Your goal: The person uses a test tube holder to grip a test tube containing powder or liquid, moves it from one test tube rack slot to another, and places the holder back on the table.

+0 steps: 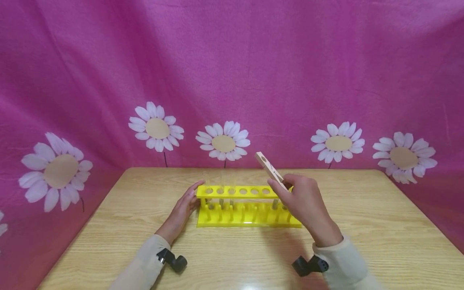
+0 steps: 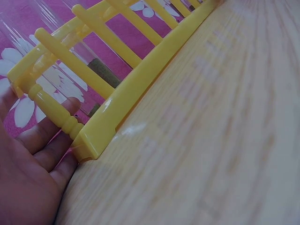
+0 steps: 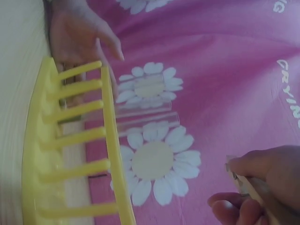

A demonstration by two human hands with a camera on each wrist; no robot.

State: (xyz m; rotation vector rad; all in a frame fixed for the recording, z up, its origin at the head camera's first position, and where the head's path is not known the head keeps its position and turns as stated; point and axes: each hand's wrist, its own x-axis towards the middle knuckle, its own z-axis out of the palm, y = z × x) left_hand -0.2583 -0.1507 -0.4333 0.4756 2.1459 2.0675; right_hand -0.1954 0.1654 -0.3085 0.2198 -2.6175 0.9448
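Note:
A yellow test tube rack (image 1: 237,222) stands on the table. Several clear test tubes (image 3: 149,123) sit in it, three of them at its left end; some (image 2: 104,72) have dark matter at the bottom. My left hand (image 1: 181,211) is at the rack's left end, its fairly straight fingers (image 2: 40,136) touching the end post and reaching behind it. Above the rack's right end my right hand (image 1: 308,205) grips a wooden test tube holder (image 1: 267,165), its tip pointing up and to the left. That hand hides part of the rack's right end.
The wooden table (image 1: 235,257) has its back edge against a pink curtain (image 1: 253,80) printed with white daisies. Black wrist cameras (image 1: 309,266) are strapped over both sleeves.

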